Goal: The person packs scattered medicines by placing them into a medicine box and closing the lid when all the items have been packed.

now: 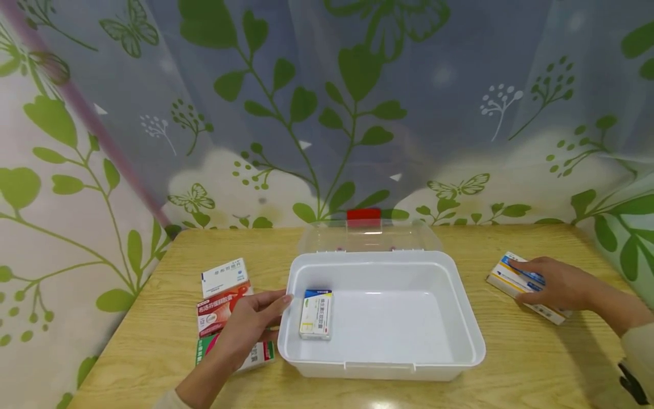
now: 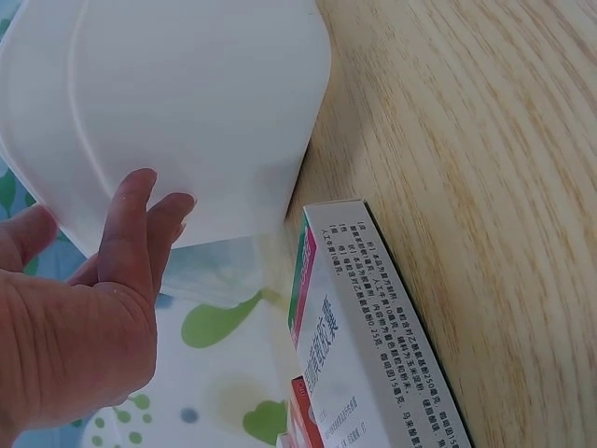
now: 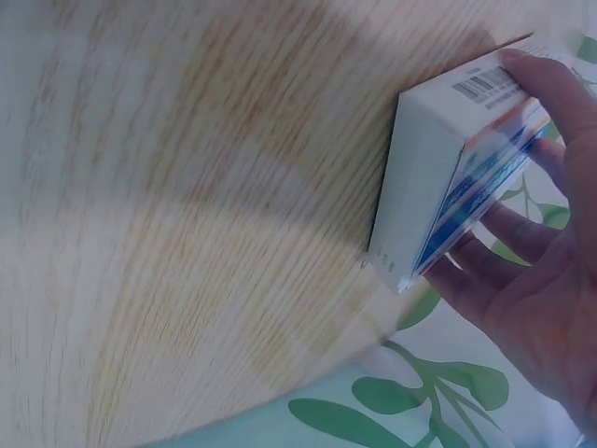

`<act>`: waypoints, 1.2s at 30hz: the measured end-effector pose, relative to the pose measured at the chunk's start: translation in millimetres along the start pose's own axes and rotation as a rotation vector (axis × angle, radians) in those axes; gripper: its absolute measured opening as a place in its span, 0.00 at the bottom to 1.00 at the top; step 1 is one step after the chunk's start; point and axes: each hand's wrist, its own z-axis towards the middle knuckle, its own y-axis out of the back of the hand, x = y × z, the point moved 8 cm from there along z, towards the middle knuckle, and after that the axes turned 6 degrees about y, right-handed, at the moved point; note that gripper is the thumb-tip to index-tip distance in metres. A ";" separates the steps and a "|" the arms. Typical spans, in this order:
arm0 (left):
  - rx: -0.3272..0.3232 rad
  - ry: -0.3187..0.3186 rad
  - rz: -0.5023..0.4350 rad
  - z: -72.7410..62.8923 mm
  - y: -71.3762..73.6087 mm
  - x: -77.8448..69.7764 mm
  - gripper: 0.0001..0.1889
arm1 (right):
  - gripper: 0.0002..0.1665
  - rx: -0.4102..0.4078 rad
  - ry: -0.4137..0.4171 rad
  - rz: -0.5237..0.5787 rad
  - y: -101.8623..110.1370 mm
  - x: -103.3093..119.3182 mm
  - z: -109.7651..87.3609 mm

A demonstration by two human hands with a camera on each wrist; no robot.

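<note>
A white plastic storage box point(image 1: 398, 372) stands uncovered at the middle of the table. My left hand point(image 1: 247, 326) pinches its left rim, thumb over the edge and fingers against the outer wall point(image 2: 215, 121). Inside, at the left, lies a white medicine box point(image 1: 315, 318) with a blue and yellow top. To the right, my right hand point(image 1: 557, 284) grips a white, blue and orange medicine box point(image 1: 503, 279) on the table, thumb on one side and fingers on the other. In the right wrist view the medicine box point(image 3: 424, 177) shows a barcode; the hand hides part of it.
Left of the storage box lie a white medicine box point(image 1: 225, 277), a red one point(image 1: 212, 315) and a green-and-white one point(image 2: 373, 327), partly behind my left arm. A clear lid point(image 1: 327, 236) with a red latch point(image 1: 364, 217) extends behind the storage box, near a leaf-patterned curtain point(image 1: 449, 113).
</note>
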 end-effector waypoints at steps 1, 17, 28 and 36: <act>0.000 0.000 0.001 0.4 -0.3 0.3 0.29 | 0.54 0.001 -0.005 0.006 0.0 0.1 0.0; -0.026 0.000 0.033 -0.2 0.1 0.4 0.27 | 0.52 0.016 -0.017 0.105 30.5 37.4 5.1; -0.028 0.015 0.027 -1.3 1.3 1.6 0.29 | 0.52 -0.036 -0.018 0.091 75.1 83.4 2.2; -0.022 0.006 0.026 0.2 0.4 1.6 0.29 | 0.52 -0.054 -0.014 0.004 100.0 119.3 3.2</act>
